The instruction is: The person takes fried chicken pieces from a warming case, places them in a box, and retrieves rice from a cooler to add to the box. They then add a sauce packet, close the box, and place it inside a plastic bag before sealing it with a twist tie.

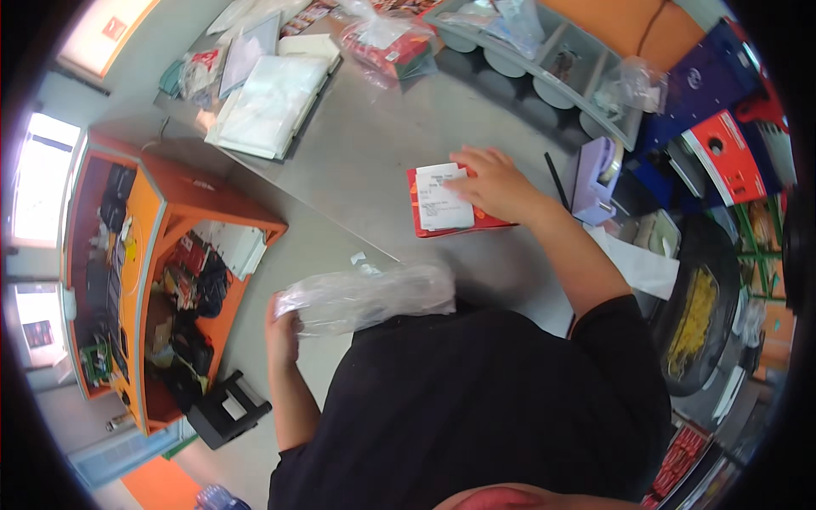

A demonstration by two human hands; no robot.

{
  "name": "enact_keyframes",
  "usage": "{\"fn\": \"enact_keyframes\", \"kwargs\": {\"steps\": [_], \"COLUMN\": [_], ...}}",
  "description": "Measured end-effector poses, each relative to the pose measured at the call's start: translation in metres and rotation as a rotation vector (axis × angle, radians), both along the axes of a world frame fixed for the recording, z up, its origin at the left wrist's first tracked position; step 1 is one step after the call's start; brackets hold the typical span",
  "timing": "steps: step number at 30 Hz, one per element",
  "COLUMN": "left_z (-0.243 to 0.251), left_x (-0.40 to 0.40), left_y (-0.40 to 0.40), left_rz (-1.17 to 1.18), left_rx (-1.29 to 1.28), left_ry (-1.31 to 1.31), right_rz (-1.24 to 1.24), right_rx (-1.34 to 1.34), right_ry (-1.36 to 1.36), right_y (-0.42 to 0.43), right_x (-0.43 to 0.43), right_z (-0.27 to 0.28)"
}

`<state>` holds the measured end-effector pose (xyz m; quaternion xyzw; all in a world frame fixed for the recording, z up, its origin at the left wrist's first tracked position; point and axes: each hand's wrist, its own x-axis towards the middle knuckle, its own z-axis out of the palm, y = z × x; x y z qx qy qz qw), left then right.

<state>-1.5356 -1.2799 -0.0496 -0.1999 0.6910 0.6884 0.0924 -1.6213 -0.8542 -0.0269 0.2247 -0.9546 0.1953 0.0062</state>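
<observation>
My left hand (284, 331) grips one end of a clear plastic bag (376, 296), which stretches sideways in front of my black shirt, off the counter's near edge. On the steel counter (370, 185) lies a red box (424, 232) with a printed paper receipt (445, 204) on its top. My right hand (488, 182) rests on the box's right part, fingers spread, with fingertips over the receipt's edge. To the right of that hand stand a black pen (556, 180) and a lilac tape dispenser (591, 185) with a roll of tape.
A grey divided tray (574, 83) stands along the far right side. Far left are stacked white sheets or bags (274, 102); a bagged red box (405, 54) is beyond. Right are a black bowl-like container of yellow food (692, 322) and white paper (637, 261). An orange shelf unit (210, 191) stands left.
</observation>
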Motion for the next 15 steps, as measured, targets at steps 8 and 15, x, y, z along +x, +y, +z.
{"fn": "enact_keyframes", "kwargs": {"steps": [8, 15], "left_z": [0.041, 0.084], "left_x": [0.027, -0.053], "left_y": [-0.059, -0.032], "left_rz": [0.376, 0.076], "left_rx": [-0.022, 0.017], "left_ry": [0.157, 0.450], "right_rz": [0.154, 0.149], "right_rx": [0.224, 0.228], "right_ry": [-0.127, -0.133], "right_y": [0.008, 0.010], "right_x": [-0.002, 0.007], "right_z": [0.011, 0.026]}}
